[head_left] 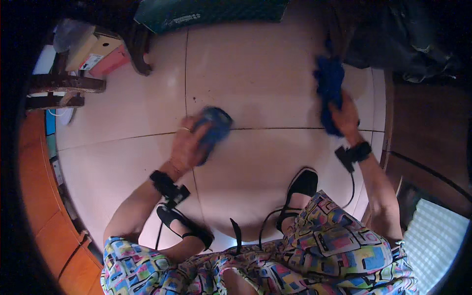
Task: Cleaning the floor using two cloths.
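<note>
My left hand (187, 145) is closed on a blue item (215, 124) with a rounded, dark-edged end, low over the floor tiles left of centre. Motion blurs it, so its exact kind is unclear. Farther right, my right hand (346, 118) grips a longer, deep-blue item (330, 81) with a bumpy, ragged edge, like bunched fabric. It stretches away from me beyond the fingers, and its kind cannot be made out either. Black straps with small devices circle both wrists.
Pale tiles (236, 162) cover the floor, with dark specks near my left hand. A green box (211, 12) lies at the far side. Shoe boxes (101, 51) and dark wooden legs (66, 88) stand left. A dark bag (403, 44) sits far right. Cables hang near my black shoes (302, 184).
</note>
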Tool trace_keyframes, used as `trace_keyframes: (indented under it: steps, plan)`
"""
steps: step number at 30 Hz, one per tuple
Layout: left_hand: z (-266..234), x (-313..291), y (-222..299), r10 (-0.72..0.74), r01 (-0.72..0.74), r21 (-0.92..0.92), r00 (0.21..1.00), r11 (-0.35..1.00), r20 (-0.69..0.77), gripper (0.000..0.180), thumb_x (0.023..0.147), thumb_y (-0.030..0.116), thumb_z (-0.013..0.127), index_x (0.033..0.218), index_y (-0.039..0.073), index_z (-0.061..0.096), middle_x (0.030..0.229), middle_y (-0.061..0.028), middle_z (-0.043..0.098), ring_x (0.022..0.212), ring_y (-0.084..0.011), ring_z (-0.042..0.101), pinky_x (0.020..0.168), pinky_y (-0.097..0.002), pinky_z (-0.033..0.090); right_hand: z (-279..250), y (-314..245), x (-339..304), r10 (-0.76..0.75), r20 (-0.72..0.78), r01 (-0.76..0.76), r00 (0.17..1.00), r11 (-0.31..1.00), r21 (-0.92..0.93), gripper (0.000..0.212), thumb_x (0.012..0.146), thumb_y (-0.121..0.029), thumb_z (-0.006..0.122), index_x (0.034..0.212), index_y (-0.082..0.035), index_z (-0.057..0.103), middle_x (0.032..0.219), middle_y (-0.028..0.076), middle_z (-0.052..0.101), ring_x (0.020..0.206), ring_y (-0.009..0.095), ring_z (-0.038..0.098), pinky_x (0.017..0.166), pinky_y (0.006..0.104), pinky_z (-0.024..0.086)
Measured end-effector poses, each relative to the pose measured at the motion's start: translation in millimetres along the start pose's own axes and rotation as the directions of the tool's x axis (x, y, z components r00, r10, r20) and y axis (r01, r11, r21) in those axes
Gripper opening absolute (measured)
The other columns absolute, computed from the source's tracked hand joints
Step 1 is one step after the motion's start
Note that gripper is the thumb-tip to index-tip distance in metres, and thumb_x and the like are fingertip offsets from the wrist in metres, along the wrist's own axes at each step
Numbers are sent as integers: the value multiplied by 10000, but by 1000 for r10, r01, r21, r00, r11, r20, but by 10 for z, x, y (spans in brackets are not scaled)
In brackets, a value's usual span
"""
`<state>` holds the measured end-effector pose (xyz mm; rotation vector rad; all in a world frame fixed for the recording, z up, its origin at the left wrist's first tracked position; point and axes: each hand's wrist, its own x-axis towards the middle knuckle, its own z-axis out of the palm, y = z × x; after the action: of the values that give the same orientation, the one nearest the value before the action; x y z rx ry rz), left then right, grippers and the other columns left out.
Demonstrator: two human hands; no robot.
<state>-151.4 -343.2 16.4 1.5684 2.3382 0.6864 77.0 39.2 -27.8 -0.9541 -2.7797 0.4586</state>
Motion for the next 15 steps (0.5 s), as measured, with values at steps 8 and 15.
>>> trace_keyframes:
  steps: [8, 15]
  plan:
    - [99, -367, -353, 113, -134, 187, 986, 973, 119, 534, 633, 83, 695, 1147, 172, 581, 1244, -138, 496, 1147, -382, 461, 936, -476, 428, 552, -2353, -75, -348, 314, 252, 883, 917, 309, 517, 700, -74, 656, 1187, -67, 482, 1107, 203, 499, 1008, 423, 537, 822, 489, 485]
    - [-746, -706, -1264, -166, 214, 236, 964, 948, -209, 533, 658, -5, 673, 1166, 115, 566, 1241, -154, 503, 1147, -375, 477, 930, -435, 456, 285, -2892, 712, -392, 238, 119, 889, 699, 705, 473, 745, -8, 593, 1212, -72, 551, 1152, 186, 589, 1082, 366, 555, 922, 435, 456]
